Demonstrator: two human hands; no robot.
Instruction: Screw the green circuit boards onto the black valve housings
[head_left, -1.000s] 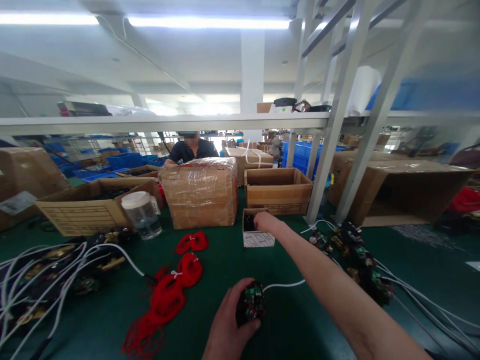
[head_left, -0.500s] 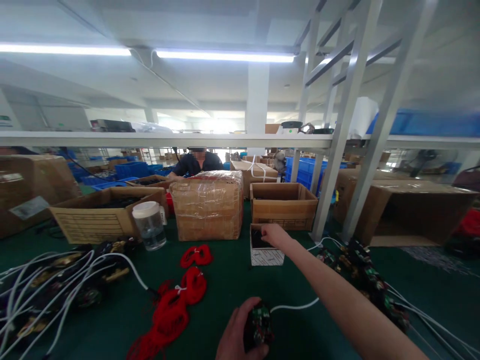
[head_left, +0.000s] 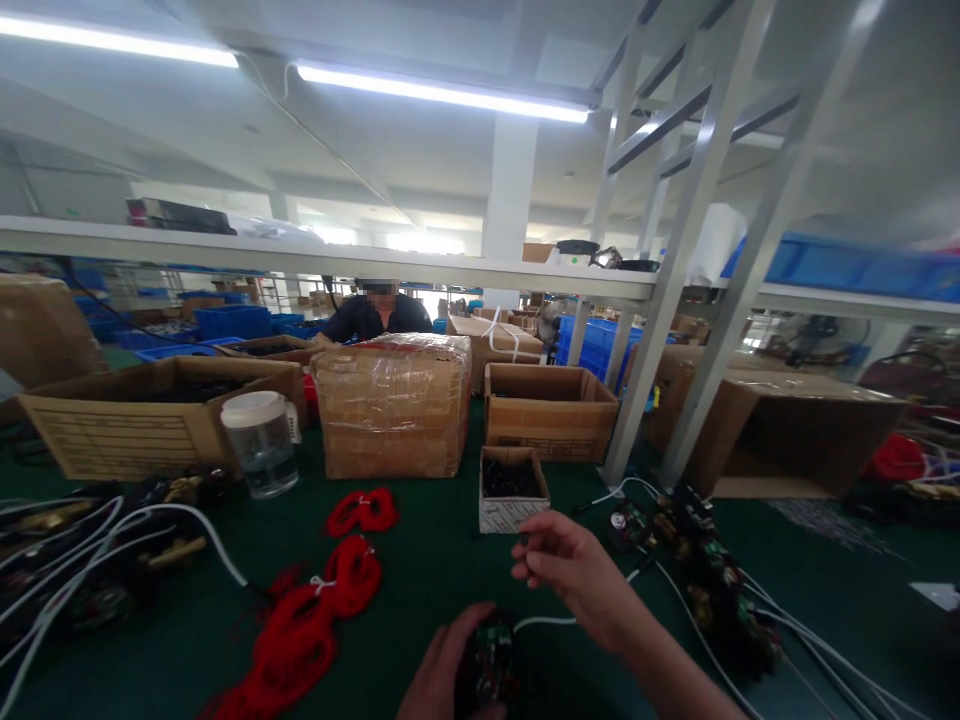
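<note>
My left hand (head_left: 439,672) is wrapped round a dark round unit with a bare green circuit board (head_left: 493,655), low in the middle of the view. A white cable (head_left: 544,621) runs from that unit to the right, passing under my right arm. Above and right of the unit is my right hand (head_left: 559,560), thumb and fingers pinched together; whatever sits between the fingertips is too small and dark to name. Just beyond it stands a small white-and-brown carton (head_left: 511,517) with small black parts (head_left: 514,480) inside.
Red wire bundles (head_left: 296,640) lie left of my left hand. Cabled circuit assemblies sit at far left (head_left: 112,590) and right (head_left: 720,585). A water jug (head_left: 260,445), a taped carton (head_left: 394,410) and an open carton (head_left: 551,415) stand behind, near metal posts (head_left: 649,350). A person (head_left: 379,315) sits opposite.
My right hand has come out of the small carton and back toward me, fingers pinched. My left hand keeps its hold on the circuit-board unit. The whole view has shifted slightly.
</note>
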